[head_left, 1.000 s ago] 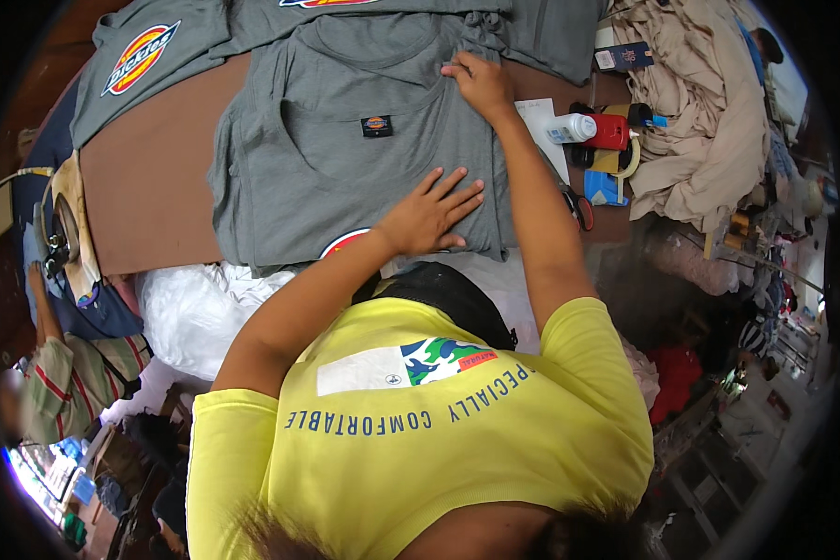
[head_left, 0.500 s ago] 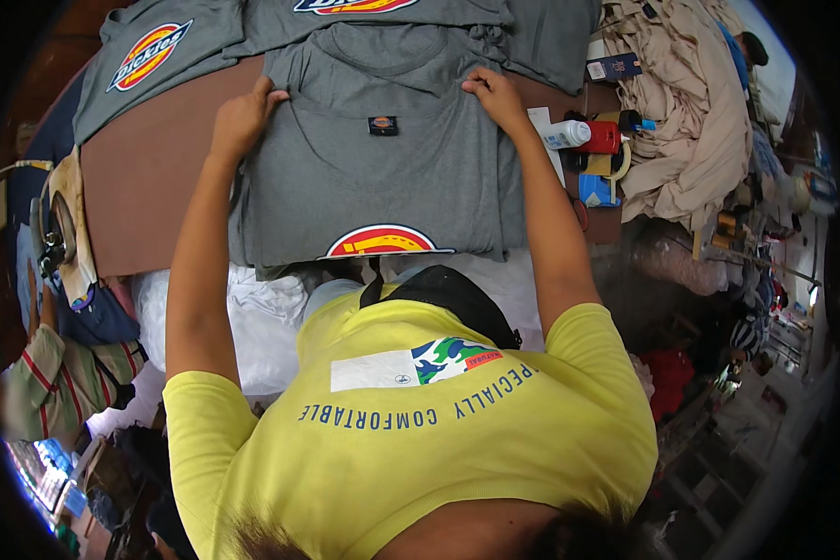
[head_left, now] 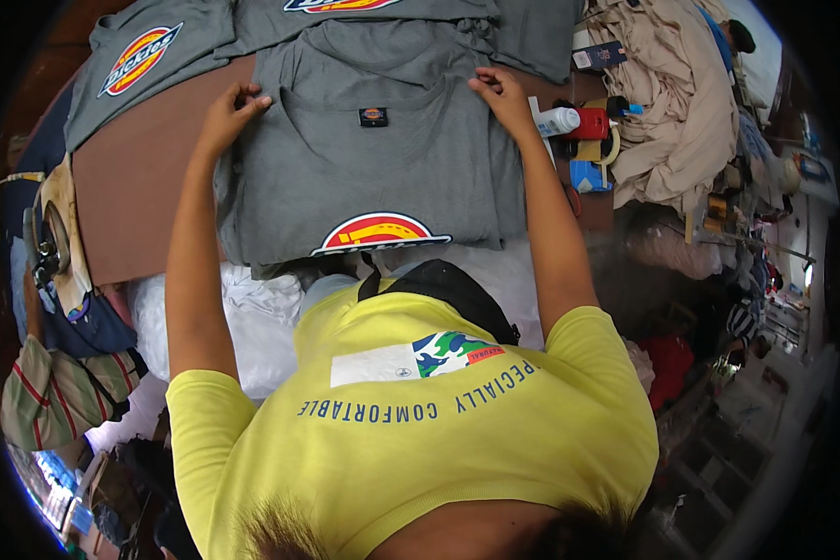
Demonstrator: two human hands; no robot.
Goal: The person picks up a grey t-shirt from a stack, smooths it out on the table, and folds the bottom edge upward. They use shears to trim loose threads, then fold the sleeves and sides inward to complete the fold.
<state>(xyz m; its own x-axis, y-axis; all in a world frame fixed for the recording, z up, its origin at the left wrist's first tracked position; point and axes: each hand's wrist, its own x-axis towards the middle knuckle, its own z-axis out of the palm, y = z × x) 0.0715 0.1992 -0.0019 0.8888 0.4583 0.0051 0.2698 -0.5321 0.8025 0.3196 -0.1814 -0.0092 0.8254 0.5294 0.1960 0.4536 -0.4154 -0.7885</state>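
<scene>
Left hand half curled at left shoulder of grey fabric T-shirt, thumb and forefinger parted. Right hand at opposite shoulder, narrower gap. Cloth contact: cannot tell.

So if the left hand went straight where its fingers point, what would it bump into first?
The left hand would likely meet the nearest grey shirt first, just to its right; they may already be touching, but depth is unclear.

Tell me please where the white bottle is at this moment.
In the head view, the white bottle lies toward the right of the brown table, between the right hand and a red object.
</scene>
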